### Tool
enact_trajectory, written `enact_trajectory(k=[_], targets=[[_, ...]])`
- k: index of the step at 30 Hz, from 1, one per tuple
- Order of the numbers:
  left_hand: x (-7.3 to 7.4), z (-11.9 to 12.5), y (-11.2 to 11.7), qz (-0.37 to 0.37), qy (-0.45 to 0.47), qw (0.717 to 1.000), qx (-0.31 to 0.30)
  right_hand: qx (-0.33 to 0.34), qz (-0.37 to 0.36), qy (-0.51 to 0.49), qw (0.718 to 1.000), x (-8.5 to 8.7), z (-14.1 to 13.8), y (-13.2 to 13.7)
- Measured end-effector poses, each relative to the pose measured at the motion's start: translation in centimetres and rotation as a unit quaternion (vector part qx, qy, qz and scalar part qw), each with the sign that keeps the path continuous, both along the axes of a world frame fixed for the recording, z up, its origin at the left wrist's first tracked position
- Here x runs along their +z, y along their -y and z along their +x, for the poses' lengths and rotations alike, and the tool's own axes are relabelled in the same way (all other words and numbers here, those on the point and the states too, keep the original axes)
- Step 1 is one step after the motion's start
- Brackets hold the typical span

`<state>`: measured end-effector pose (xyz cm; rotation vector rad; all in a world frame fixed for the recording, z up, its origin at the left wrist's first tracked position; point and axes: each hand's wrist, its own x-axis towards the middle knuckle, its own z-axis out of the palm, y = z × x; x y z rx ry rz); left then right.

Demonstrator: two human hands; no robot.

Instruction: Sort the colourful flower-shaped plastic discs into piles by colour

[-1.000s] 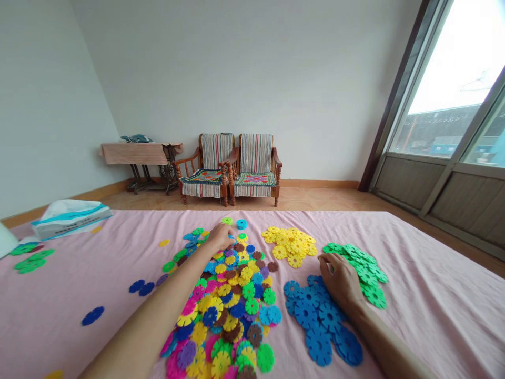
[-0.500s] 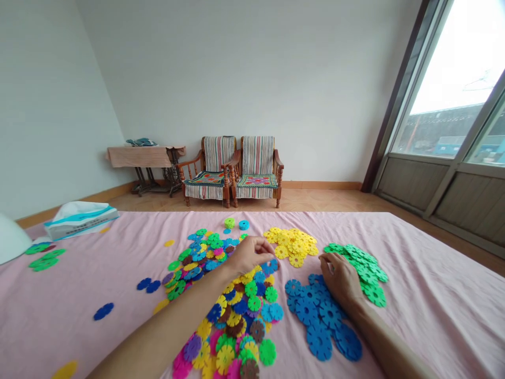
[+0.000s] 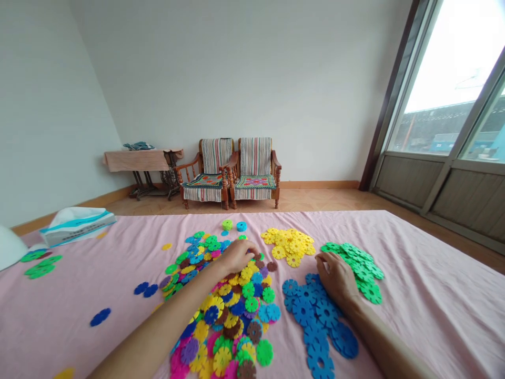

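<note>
A pale wall (image 3: 303, 95) rises behind a pink-covered tabletop (image 3: 430, 273), with two wooden armchairs (image 3: 255, 158) standing between them. On the tabletop, the broadest heap is the mixed pile (image 3: 236, 310) of slotted plastic discs, in many colours; to its right lie a blue heap (image 3: 315, 316), a green heap (image 3: 357, 266) and, farther back, a yellow heap (image 3: 290, 245). A tissue pack (image 3: 77, 229) sits at the far left. The right hand (image 3: 337, 273) is between the blue and green heaps, its fingers curled toward the thumb; the left hand (image 3: 239, 256) is over the mixed pile's far part, fingers bent and bunched. Whether either pinches a disc, I cannot tell. Beyond it stand two small stacks, light green (image 3: 226, 225) and blue (image 3: 241, 226).
</note>
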<state>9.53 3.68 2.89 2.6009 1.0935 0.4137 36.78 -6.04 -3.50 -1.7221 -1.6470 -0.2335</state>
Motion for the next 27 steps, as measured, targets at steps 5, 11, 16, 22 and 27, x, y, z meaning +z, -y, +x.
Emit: enact_trajectory(k=[5, 11, 16, 22, 27], targets=[[-0.1, -3.0, -2.6, 0.007, -0.054, 0.998, -0.012, -0.001, -0.003, 0.007, 1.000, -0.1, 0.1, -0.1], [0.0, -3.9, -2.7, -0.015, -0.056, 0.998, -0.022, 0.002, -0.001, 0.013, 1.000, -0.1, 0.1, 0.0], [0.7, -4.5, -2.8, -0.051, -0.013, 0.999, 0.008, 0.001, 0.002, 0.014, 1.000, -0.3, 0.1, -0.2], [1.0, -2.2, -3.7, -0.087, 0.086, 0.991, 0.050, 0.004, -0.001, 0.013, 1.000, -0.3, 0.1, -0.3], [0.1, 3.2, -3.3, -0.115, 0.146, 0.981, 0.052, 0.006, -0.014, 0.002, 1.000, -0.2, 0.1, -0.2]])
